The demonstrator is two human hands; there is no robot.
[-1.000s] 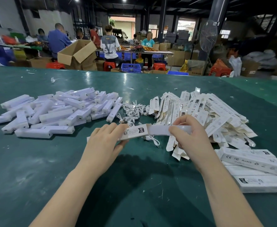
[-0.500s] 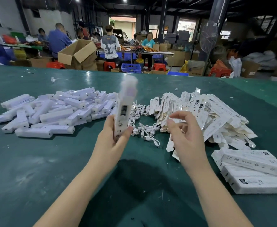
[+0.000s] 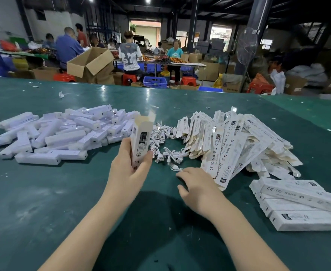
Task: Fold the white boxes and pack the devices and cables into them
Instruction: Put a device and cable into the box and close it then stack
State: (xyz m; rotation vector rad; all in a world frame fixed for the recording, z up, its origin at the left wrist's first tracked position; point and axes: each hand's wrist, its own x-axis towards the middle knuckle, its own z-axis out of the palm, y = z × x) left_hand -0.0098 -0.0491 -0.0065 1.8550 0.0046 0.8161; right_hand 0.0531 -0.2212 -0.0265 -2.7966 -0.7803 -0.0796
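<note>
My left hand (image 3: 128, 171) grips the lower end of a narrow white box (image 3: 141, 137), held upright with its top flaps open. My right hand (image 3: 195, 185) is low over the green table (image 3: 43, 202), fingers reaching to a white cable (image 3: 175, 168) at the near edge of the cable heap (image 3: 166, 137); whether it holds the cable I cannot tell. A pile of white devices (image 3: 59, 133) lies to the left. Flat unfolded boxes (image 3: 231, 139) are heaped to the right. Folded boxes (image 3: 301, 204) are stacked at the near right.
An open cardboard carton (image 3: 90, 61) stands beyond the table's far edge. Several people sit and stand at tables in the background. Small white scraps (image 3: 61, 94) lie on the far part of the table.
My right hand let go of the box and dropped to the cables on the table. My left hand turned the box from level to upright, and its top now stands open.
</note>
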